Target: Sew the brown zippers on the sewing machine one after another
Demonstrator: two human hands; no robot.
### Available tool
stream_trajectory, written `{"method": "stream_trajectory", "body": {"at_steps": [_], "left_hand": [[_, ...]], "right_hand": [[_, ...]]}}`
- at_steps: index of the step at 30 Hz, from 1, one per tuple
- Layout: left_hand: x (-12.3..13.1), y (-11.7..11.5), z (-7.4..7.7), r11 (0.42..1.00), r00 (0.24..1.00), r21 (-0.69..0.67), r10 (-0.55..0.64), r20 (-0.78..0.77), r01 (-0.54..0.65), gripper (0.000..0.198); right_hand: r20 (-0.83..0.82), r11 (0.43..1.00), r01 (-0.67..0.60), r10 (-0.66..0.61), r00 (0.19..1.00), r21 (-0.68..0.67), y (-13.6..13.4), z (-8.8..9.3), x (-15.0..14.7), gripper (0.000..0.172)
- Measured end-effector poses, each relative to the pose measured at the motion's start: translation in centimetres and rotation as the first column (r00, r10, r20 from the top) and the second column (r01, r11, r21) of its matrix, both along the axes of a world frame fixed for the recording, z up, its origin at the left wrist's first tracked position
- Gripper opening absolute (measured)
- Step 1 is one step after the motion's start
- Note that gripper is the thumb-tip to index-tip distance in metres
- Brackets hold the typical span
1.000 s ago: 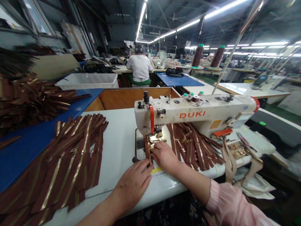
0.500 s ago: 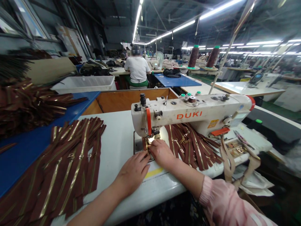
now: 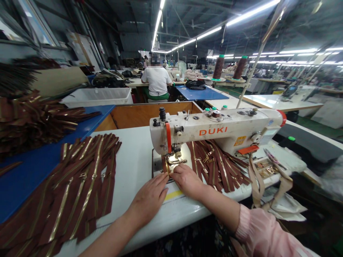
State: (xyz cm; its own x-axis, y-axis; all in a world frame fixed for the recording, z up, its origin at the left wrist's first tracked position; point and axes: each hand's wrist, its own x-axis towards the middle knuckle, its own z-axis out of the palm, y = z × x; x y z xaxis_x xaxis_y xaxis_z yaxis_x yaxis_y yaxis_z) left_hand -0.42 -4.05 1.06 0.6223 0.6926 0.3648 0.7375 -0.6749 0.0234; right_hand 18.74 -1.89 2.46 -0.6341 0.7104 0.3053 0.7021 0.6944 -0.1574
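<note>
A brown zipper (image 3: 165,166) with gold teeth lies under the presser foot of the white sewing machine (image 3: 214,130). My left hand (image 3: 150,194) is at its near end, fingers together and pressed on the tape. My right hand (image 3: 187,181) pinches the same zipper from the right, its fingertips almost touching the left ones. The fingers hide the zipper's near end. Just behind my right hand, a gold metal guide (image 3: 177,160) shows on the machine bed.
Many brown zippers (image 3: 88,189) spread over the table's left side, and more zippers (image 3: 223,167) lie under the machine arm. Scissors (image 3: 273,159) and a parts tray (image 3: 266,169) sit at right. Ahead, a person in white (image 3: 157,80) sits near a white bin (image 3: 99,97).
My right hand has drawn back slightly toward me from the needle area, uncovering the gold guide. The left hand has barely moved; the view has shifted a little.
</note>
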Motion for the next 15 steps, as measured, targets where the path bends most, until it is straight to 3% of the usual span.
{"method": "stream_trajectory", "body": {"at_steps": [7,15], "left_hand": [[-0.3,-0.1,-0.6,0.999,0.999,0.035,0.020,0.027,-0.021,0.038],[-0.2,2.0,-0.3,1.000,0.999,0.028,0.007,0.054,-0.008,0.034]], "right_hand": [[0.110,0.998,-0.032,0.026,0.994,0.048,-0.3,0.2,0.0,0.013],[0.117,0.997,0.008,-0.017,0.993,0.072,1.3,0.4,-0.6,0.012]]}}
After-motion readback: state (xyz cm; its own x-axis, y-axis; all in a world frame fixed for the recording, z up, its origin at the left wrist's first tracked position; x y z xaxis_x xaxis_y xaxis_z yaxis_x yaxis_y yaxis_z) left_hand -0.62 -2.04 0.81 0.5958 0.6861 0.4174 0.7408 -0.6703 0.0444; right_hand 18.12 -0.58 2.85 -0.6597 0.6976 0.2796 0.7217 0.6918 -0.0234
